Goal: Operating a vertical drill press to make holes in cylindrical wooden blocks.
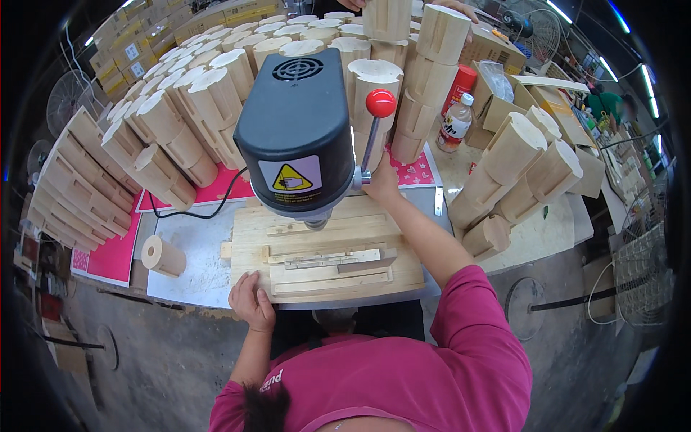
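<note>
My left hand (252,301) rests on the front left edge of a pale wooden board (248,252), its fingers loosely stretched and holding nothing. Narrow wooden strips and a slim jig piece (331,261) lie on that board. Above it stands a black bench machine (295,129) with a red-knobbed lever (380,104). My right arm reaches past the machine's right side. The right hand (383,183) is beside the lever hub, near the foot of stacked wooden cylinders (371,108); its fingers are mostly hidden. A short cylinder with a hole (163,256) lies left of the board.
Many slotted wooden cylinders (216,90) stand stacked behind the machine, with more at right (515,158). Another person's hand (457,10) is by a cylinder (387,20) at the back. A drink bottle (455,124) and red can (459,86) stand right. A black cable (201,214) crosses the left side.
</note>
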`<state>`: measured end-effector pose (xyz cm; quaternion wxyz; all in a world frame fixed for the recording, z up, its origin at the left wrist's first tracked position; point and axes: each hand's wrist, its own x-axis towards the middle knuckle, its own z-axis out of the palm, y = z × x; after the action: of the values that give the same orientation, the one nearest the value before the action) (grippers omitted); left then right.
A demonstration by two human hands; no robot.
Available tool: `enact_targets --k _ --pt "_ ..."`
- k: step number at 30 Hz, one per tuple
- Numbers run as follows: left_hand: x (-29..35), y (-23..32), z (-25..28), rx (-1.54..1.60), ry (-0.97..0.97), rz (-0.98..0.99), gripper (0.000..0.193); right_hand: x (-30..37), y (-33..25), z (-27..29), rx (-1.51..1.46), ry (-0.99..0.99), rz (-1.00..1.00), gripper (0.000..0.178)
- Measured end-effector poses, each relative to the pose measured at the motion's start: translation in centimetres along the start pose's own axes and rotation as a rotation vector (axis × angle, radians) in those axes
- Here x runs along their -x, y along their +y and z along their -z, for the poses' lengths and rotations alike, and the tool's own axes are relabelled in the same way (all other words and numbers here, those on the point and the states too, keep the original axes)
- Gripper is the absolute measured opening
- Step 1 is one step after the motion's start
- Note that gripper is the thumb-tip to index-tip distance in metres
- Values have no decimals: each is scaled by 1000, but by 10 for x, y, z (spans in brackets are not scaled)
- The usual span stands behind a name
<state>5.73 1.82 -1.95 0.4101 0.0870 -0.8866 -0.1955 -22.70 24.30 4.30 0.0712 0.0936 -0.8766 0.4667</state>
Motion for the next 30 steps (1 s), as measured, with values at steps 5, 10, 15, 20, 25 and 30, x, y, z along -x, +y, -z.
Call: enact_targets --k 5,10,15,20,25,30 --pt "1 2 1 4 5 -5 32 2 1 0 -7 11 -5 88" --pt "2 1 1 3 8 -11 31 7 -2 1 -21 15 3 86" --pt "1 1 0 -4 11 -13 30 12 -12 4 11 -21 -43 84" --pt "-2 4 2 -1 -20 -9 28 11 -11 5 -13 -46 -34 84" --pt "-1 3 2 10 -28 -11 27 15 -13 4 -23 -35 -32 84" --pt "-1 3 4 30 -25 -18 27 13 -8 -1 -14 26 -18 82"
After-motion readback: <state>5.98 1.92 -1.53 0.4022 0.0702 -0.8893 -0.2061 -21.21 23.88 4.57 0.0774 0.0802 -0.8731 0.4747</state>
